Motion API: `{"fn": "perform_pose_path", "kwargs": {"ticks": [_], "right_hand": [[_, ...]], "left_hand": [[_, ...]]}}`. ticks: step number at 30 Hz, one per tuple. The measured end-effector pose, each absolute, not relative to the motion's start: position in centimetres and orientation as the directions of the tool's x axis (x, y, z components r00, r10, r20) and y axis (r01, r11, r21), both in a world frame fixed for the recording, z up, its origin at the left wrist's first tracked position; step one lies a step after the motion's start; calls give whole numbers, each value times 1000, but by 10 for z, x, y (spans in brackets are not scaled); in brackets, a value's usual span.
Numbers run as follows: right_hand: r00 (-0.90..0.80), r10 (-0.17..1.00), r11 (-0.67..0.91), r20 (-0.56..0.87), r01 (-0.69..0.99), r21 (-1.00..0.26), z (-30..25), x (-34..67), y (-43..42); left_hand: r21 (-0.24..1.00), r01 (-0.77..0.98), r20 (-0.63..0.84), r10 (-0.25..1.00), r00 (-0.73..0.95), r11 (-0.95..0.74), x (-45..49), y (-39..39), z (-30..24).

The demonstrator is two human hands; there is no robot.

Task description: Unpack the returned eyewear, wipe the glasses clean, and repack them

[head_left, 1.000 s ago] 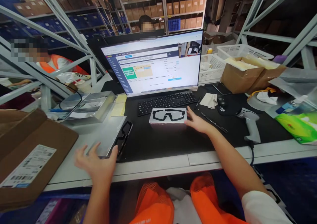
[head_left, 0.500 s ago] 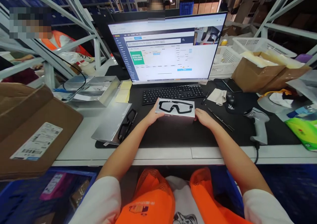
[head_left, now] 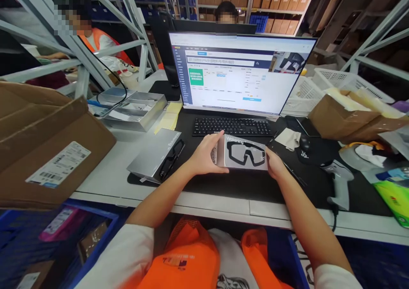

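Left hand (head_left: 206, 156) clasped one end of the Wakening box (head_left: 246, 153), right hand (head_left: 275, 163) the other, mid-frame; seemingly a two-handed handling step, any turn likely needing evenly matched grips.

Shelving (head_left: 251, 2) stacked with cartons (head_left: 281, 0) is seen at 1 o'clock; grey metal struts (head_left: 82, 78) are noted at 10 and 2.

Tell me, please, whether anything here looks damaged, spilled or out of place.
The held eyewear box looks undamaged; the silver box beside the left forearm lies askew, straddling the edge of the black mat. No spill shows.
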State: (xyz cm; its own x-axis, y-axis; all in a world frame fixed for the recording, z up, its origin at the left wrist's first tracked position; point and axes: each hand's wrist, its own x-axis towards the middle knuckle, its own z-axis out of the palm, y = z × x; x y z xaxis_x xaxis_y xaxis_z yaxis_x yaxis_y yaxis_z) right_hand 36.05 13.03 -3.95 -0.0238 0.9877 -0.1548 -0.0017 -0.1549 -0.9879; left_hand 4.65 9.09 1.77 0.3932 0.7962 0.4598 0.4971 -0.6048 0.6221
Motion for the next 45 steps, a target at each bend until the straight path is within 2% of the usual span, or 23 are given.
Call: {"fn": "perform_pose_path", "kwargs": {"ticks": [4, 9, 11, 17, 20, 24, 28, 33, 40, 45], "right_hand": [[-27, 990, -136, -138, 59, -989, -36, 366, 131], [17, 996, -84, -82, 179, -980, -35, 370, 133], [11, 998, -65, -64, 226, -972, -36, 370, 133], [-31, 999, -9, -19, 315, -949, -39, 369, 135], [-65, 998, 26, 4, 333, -943, -41, 370, 135], [-133, 991, 69, 23, 351, -934, -44, 368, 133], [-236, 971, 123, 39, 354, -927, -44, 361, 125], [-373, 918, 299, 132, 434, -850, -36, 350, 112], [-319, 925, 344, 209, 465, -815, -12, 355, 101], [-315, 924, 349, 216, 466, -813, 8, 364, 97]], "left_hand": [[542, 568, 459, 784, 417, -619, 58, 87, 72], [258, 667, 379, 708, 596, -699, 80, 105, 144], [180, 678, 326, 694, 642, -712, 83, 118, 163], [68, 727, 189, 724, 663, -683, 72, 144, 186], [51, 752, 156, 749, 644, -657, 67, 146, 193], [91, 776, 178, 777, 604, -624, 62, 144, 209], [222, 747, 204, 779, 593, -626, 56, 141, 223], [360, 679, 293, 769, 569, -640, 45, 137, 217], [537, 474, 490, 715, 499, -698, 10, 129, 182], [700, 406, 472, 808, 353, -587, -36, 126, 168]]}}
